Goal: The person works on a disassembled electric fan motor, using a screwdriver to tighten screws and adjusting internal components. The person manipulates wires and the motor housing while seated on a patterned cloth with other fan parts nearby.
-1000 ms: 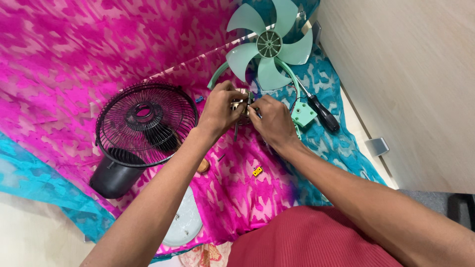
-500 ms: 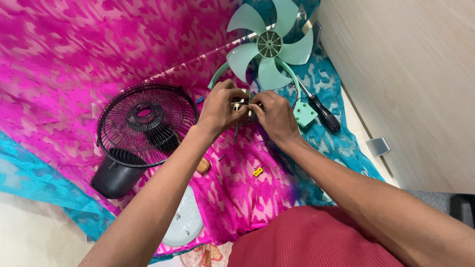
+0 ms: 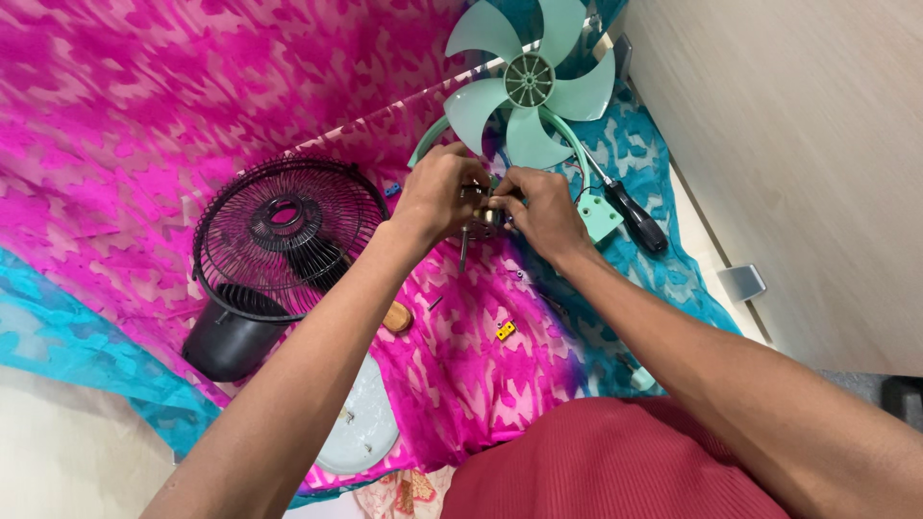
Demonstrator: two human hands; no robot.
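Observation:
My left hand [image 3: 437, 197] and my right hand [image 3: 543, 211] meet over a small metal fan motor [image 3: 484, 219], both gripping it; a thin shaft [image 3: 463, 252] sticks down from it. Just beyond the hands lies a mint green fan blade [image 3: 529, 82] on a mint green ring [image 3: 567, 144]. A small mint green cover piece [image 3: 601, 216] sits right of my right hand. A screwdriver with a black handle [image 3: 636, 216] lies beside it.
A black wire fan guard [image 3: 279, 235] rests on a black base [image 3: 226, 341] at left. A pale round plate [image 3: 365, 423] lies near my left forearm. A small yellow part [image 3: 505, 331] and a brown knob [image 3: 396, 317] sit on the pink and blue cloth [image 3: 144, 125]. A beige wall [image 3: 798, 144] stands at right.
Both hands stay on the motor with only small finger shifts. The view has moved slightly.

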